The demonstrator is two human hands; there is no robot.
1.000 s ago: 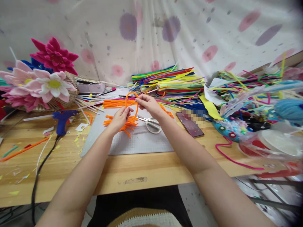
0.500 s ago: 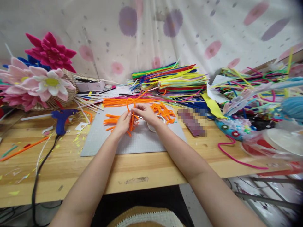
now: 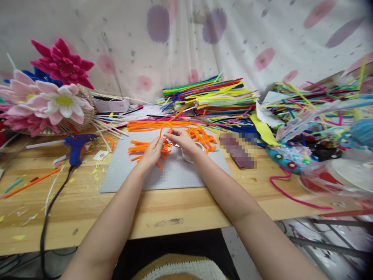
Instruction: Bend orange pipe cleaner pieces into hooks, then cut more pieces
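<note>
Between my hands, above a grey cutting mat (image 3: 171,179), an orange pipe cleaner (image 3: 166,125) is bent into a loop. My left hand (image 3: 154,151) pinches one side of it, and my right hand (image 3: 181,139) pinches the other side close by. My fingers partly hide where the pipe cleaner's ends lie. Short orange pipe cleaner pieces (image 3: 136,147) lie to the left, partly behind my left hand. Bent orange pieces (image 3: 205,139) are heaped beyond my right hand. A white ring, perhaps a tape roll (image 3: 186,156), sits under my right wrist.
A blue glue gun (image 3: 76,147) with a black cord lies at the left, near fuzzy flowers (image 3: 62,99). Bundles of coloured pipe cleaners (image 3: 210,97) are stacked at the back. To the right are a blurred flat object (image 3: 236,151) and a clear plastic-wrapped tub (image 3: 344,177).
The loop has opened and tilted to the right. My right hand has shifted slightly right, and the straight tail hanging below my fingers no longer shows.
</note>
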